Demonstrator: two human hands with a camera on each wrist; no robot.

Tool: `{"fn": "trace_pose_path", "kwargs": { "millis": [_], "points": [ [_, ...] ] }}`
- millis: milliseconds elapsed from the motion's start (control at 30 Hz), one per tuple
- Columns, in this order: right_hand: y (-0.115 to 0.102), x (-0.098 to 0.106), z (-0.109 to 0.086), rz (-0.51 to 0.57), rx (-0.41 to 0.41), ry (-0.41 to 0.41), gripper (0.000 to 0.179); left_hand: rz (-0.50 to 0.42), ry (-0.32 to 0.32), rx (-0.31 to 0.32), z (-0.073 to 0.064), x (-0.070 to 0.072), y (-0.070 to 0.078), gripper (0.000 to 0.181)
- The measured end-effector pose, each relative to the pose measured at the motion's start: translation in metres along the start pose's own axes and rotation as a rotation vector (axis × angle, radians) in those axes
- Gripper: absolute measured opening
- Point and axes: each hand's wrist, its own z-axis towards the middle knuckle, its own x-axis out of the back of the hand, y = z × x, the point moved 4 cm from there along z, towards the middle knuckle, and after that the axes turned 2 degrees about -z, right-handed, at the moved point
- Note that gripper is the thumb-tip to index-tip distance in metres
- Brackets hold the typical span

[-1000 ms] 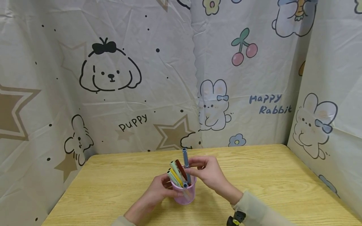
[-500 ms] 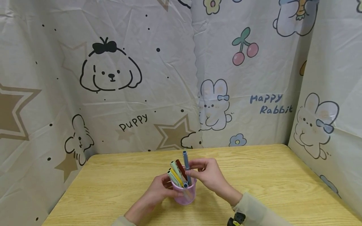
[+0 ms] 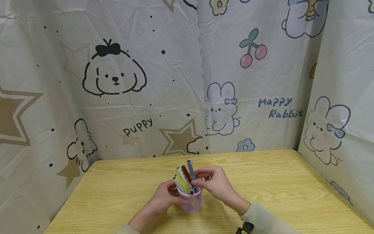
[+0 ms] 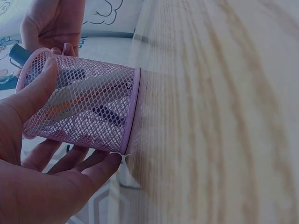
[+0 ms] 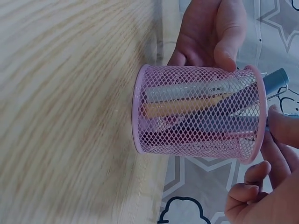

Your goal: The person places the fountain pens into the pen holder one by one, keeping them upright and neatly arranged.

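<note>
A pink mesh pen cup (image 3: 194, 203) stands upright on the wooden table, with my left hand (image 3: 162, 197) curled round its left side. In the left wrist view that thumb lies along the rim and the fingers support the other side. My right hand (image 3: 218, 185) pinches a blue pen (image 3: 190, 168) between thumb and fingers at the cup's right rim; its lower end is inside the cup. Beside it lean a dark red pen (image 3: 186, 171), a yellow pen (image 3: 181, 182), pale green pens (image 3: 179, 171) and another blue pen (image 3: 191, 191). Pen bodies show through the mesh (image 5: 201, 112).
The light wooden table (image 3: 263, 195) extends to both sides of the cup. Behind it and along the sides hangs a pale cloth (image 3: 175, 97) printed with a puppy, rabbits and stars. A black and yellow object (image 3: 246, 227) sits at my right sleeve.
My right hand has lowered the blue pen deeper into the cup, and its top now tilts slightly left. My left hand and the cup have stayed in place.
</note>
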Motion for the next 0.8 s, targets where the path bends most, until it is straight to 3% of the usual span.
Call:
{"fn": "trace_pose_path", "kwargs": {
  "millis": [233,633,800],
  "points": [
    [0.001,0.006,-0.008,-0.042,0.011,-0.012,0.023,-0.002,0.007,-0.007,0.002,0.0,-0.002,0.063],
    [0.005,0.039,-0.036,-0.078,-0.016,0.054,0.013,0.004,0.011,-0.004,0.001,0.002,0.002,0.062],
    [0.005,0.053,-0.045,-0.131,0.0,0.049,0.012,0.024,-0.018,-0.018,-0.001,0.005,0.004,0.061]
  ]
}}
